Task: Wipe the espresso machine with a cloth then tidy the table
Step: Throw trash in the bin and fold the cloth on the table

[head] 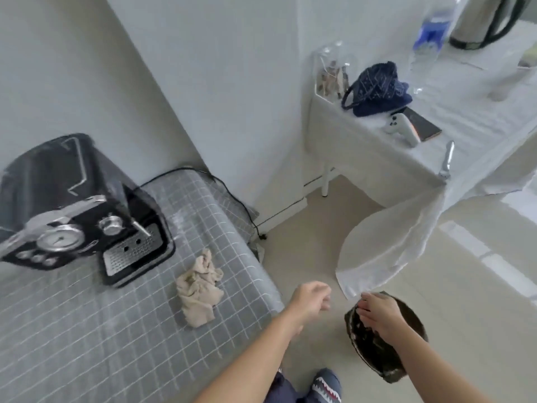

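both hands hang past the near corner of the table (87, 330), off its grey, white-checked cover. left hand (311, 298) floats above the floor with fingers loosely curled and nothing in them. going from the left edge: black and chrome espresso machine (84, 210) stands on the table near the wall, a round dial on its front, knobs below, a perforated drip tray at the base; any writing on it is too blurred to read. a black cord (232, 199) trails behind it off the table's far edge. just right of the machine, apart from it, the beige cloth (199, 289) lies crumpled on the cover, untouched. right hand (377, 314) reaches down with straight fingers onto the rim of a dark round bin (406, 359) on the floor; what is inside is not clear. a white cloth corner (392, 251) droops just above it from a white side table (363, 158). on that sit a clear case (331, 74) with small figures, a navy pouch (377, 88), a white controller (402, 130), a clear bottle (430, 39) with an unreadable blue label, and a steel kettle (482, 21).
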